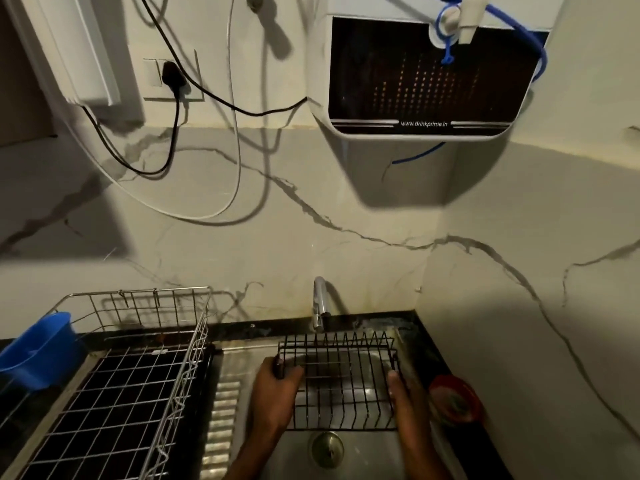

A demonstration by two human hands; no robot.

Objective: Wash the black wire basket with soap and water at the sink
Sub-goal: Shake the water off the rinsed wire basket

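Over the steel sink [346,455] both hands grip the black wire basket [337,379] — left hand [277,393] wrapped round its left edge, right hand [405,400] clamped on the right edge. It hangs just under the chrome tap [320,303], above the round drain [327,449]. Left of it sits a big silvery wire dish rack [138,375] with a blue plastic tub [38,351] beside it; a red round container [455,400] sits right. Basket's a thin-barred rectangle with upright prongs along the back — looks dry, hard to say.

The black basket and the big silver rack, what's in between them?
In the head view, the black wire basket and the silver rack have the sink's ribbed steel drainboard between them, plus the left hand gripping the basket's edge.
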